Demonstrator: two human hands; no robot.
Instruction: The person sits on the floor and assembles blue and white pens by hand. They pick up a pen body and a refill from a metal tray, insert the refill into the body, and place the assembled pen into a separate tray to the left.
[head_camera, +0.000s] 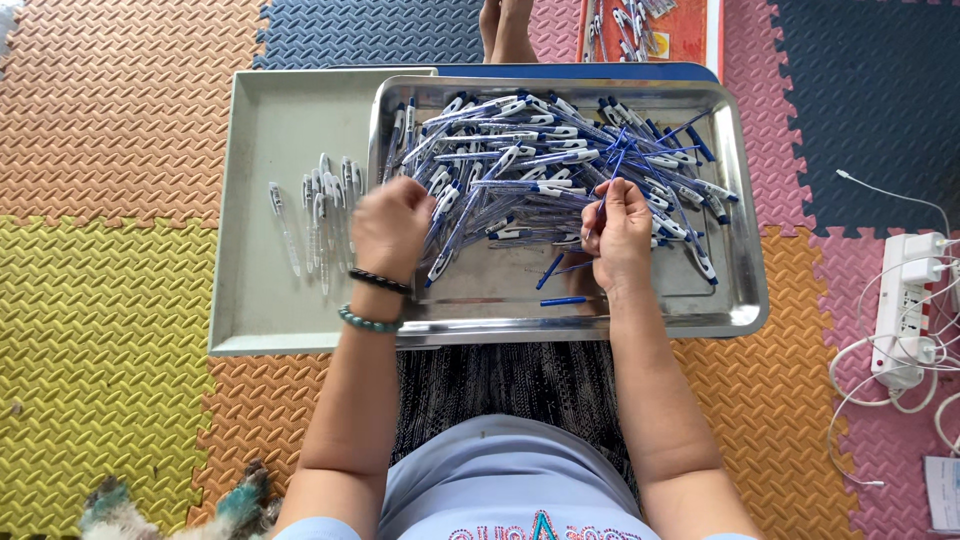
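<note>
**Hands in a tray of blue pens**

A shiny metal tray (745, 300) holds a big pile of blue and white pens (560, 165). The right hand (620, 235) is over the tray, just below the pile, and its fingers pinch a thin blue pen part (603, 205). The left hand (392, 228) is at the tray's left edge, curled shut; I cannot tell what is inside. Left of the tray, clear pen tubes (322, 205) lie on a grey tray (255, 130).
</note>
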